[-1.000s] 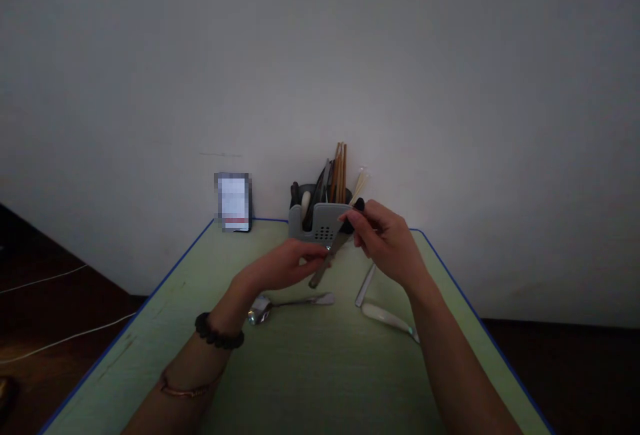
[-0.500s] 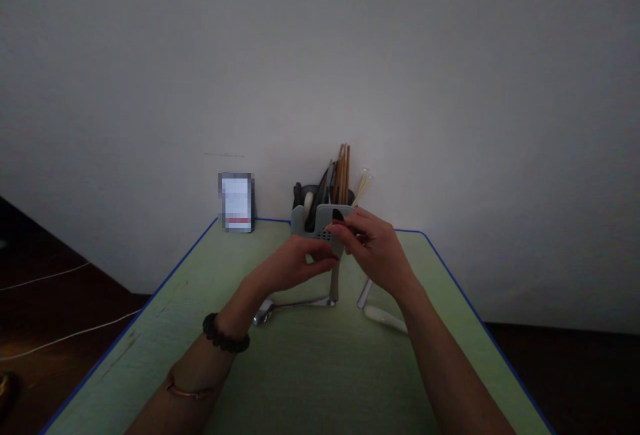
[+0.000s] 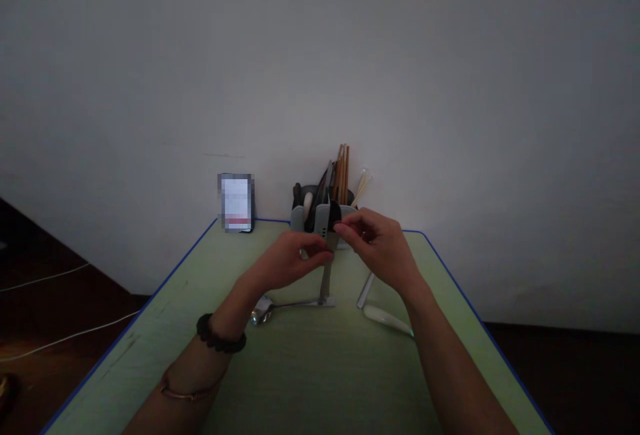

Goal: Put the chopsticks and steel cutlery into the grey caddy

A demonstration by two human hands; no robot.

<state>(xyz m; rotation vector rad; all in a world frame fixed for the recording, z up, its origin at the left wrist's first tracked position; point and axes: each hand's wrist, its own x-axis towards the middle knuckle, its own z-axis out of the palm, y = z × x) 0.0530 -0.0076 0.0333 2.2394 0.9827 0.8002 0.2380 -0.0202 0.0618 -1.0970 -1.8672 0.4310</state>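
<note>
A long metal utensil (image 3: 325,282) stands nearly upright between my hands, with a dark rounded upper end and a silver handle pointing down. Its exact kind is hard to make out. My right hand (image 3: 376,238) pinches it near the top between thumb and fingers. Lower down, the thumb and fingertips of my left hand (image 3: 287,260) close around its middle from the left. Right behind stands a grey utensil holder (image 3: 297,219), partly hidden by my hands. Wooden chopsticks (image 3: 343,172) and dark-handled utensils rise out of it.
On the green table (image 3: 320,375) lies a metal spoon (image 3: 263,310), left of centre. A white handle (image 3: 385,319) and a slim metal handle (image 3: 367,290) lie by my right forearm. A phone (image 3: 237,203) leans on the wall. Thin sticks (image 3: 362,188) stand right of the chopsticks.
The utensil has shifted slightly left and turned, its dark upper end showing more in front of the holder. Both hands have moved slightly with it, still gripping it.
</note>
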